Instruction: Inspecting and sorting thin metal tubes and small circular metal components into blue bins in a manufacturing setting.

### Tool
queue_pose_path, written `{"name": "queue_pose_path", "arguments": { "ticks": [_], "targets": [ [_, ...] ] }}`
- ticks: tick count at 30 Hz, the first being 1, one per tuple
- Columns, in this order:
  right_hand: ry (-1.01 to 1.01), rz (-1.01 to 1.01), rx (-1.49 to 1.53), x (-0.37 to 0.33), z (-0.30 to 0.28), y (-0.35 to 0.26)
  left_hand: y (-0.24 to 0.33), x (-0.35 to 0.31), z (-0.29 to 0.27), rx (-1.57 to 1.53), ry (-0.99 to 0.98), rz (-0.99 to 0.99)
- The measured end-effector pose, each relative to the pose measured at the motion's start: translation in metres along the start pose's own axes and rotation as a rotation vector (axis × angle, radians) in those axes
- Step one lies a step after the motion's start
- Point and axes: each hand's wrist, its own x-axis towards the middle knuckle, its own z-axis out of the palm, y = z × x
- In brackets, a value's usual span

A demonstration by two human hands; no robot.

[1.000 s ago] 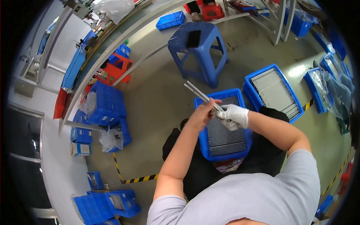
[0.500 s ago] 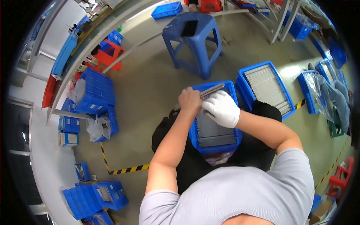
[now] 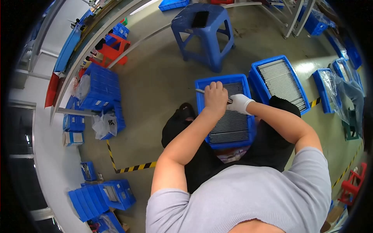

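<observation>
My bare left hand [image 3: 216,97] is closed around thin grey metal rods [image 3: 199,91], whose ends stick out past its fingers on the left. Beside it, my right hand [image 3: 240,104], in a white glove, grips the other end of the same rods; how many there are I cannot tell. Both hands are over a blue bin [image 3: 200,83] between my knees. Rows of similar dark grey rods [image 3: 229,130] lie side by side in that bin. My hands hide part of the bin's middle.
Right of my bin stands another blue bin [image 3: 253,73] full of lighter rods. A blue stool [image 3: 213,29] with a black phone [image 3: 200,19] stands ahead. Stacked blue crates [image 3: 101,87] are on the left. Bagged parts in a blue tray [image 3: 324,91] lie far right.
The held rods have come down and now slope down to the right instead of up. My left hand has moved right and lower, over the bin. The whole view has shifted slightly.
</observation>
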Motion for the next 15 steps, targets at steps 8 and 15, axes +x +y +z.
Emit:
{"name": "queue_pose_path", "arguments": {
  "ticks": [8, 15],
  "targets": [
    [0.132, 0.165, 0.523, -0.014, -0.028, 0.001, -0.073, -0.003, -0.004, -1.557, -0.079, -0.817],
    [0.477, -0.049, 0.602, -0.044, -0.064, -0.006, -0.089, -0.011, -0.01, -2.079, 0.113, -0.932]
  ]
}}
